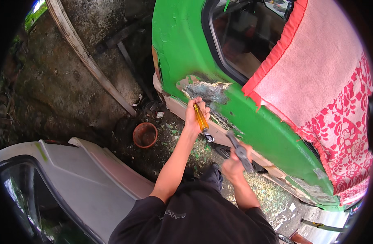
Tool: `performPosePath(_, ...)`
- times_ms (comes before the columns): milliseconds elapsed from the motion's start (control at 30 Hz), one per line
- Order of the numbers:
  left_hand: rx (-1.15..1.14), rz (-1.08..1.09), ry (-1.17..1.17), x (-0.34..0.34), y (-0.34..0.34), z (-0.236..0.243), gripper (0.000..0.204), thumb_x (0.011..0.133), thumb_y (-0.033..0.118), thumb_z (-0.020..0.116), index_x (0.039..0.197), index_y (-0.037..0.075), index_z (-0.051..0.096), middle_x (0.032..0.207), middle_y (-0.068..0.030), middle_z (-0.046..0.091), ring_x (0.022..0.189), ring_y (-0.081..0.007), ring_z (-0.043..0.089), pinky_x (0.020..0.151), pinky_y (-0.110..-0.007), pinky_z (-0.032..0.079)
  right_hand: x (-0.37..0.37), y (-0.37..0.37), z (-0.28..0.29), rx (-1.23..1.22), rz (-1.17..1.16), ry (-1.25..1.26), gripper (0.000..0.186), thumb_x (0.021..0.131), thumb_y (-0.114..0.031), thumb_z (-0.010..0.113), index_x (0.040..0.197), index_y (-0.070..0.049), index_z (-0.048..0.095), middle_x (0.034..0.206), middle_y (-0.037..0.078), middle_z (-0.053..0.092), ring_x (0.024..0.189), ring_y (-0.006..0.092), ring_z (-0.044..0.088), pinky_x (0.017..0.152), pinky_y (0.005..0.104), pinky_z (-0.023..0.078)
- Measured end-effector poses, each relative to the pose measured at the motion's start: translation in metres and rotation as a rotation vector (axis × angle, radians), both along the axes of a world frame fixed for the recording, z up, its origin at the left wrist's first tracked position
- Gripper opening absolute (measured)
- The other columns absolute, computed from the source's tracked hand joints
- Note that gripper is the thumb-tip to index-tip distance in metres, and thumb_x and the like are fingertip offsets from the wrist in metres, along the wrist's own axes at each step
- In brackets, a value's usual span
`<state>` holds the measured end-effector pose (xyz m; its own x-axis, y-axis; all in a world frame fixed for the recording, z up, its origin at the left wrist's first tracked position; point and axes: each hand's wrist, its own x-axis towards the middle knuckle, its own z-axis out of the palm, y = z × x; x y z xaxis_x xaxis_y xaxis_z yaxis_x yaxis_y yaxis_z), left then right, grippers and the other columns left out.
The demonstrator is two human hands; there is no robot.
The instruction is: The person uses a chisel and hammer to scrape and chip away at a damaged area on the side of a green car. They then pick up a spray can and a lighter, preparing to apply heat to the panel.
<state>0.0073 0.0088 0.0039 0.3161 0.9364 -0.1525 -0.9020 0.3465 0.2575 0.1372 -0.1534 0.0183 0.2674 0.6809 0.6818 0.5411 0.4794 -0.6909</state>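
Note:
My left hand [196, 114] is closed round a screwdriver-like tool with a see-through amber handle [200, 117]. Its blade is hidden by the hand, so I cannot tell its tip. That hand is at the lower edge of a scraped, bare patch [207, 91] on the green car body [182, 44], where the paint and filler are broken away. In my right hand [235, 164] is a hammer [240, 150], its dark metal head smeared by motion. The hammer is to the right of the amber handle and apart from it.
A pink and red patterned cloth [308, 89] drapes over the car at the right. Flaked paint chips [276, 195] litter the ground. An orange-brown pot [145, 135] stands left of my arm. Behind it runs a stained wall [64, 85]; a grey car [80, 175] is at lower left.

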Motion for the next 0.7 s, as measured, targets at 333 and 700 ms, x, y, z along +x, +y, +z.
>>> performPosePath(333,-0.055,-0.016,-0.055,0.004,-0.005,-0.006,0.019,0.094,0.024,0.042,0.079,0.014,0.048,0.048,0.0003,0.03,0.042,-0.0122,0.029,0.034,-0.025,0.021,-0.006,0.028,-0.03,-0.339,-0.134,-0.285,0.019,0.083,-0.012,0.066,0.09,-0.005,0.05,0.058,0.014,0.059,0.051,0.0358,0.06,0.044,0.0405,0.046)
performPosePath(700,-0.041,0.047,0.025,0.018,-0.02,-0.003,0.029,0.101,0.043,0.035,0.1,0.017,0.047,0.058,-0.0004,0.034,0.061,-0.0128,0.035,0.053,-0.025,0.032,-0.001,0.005,-0.011,-0.591,0.283,0.548,0.025,0.095,-0.027,0.056,0.084,-0.004,0.051,0.06,-0.003,0.044,0.051,0.0056,0.038,0.047,0.0248,0.032)
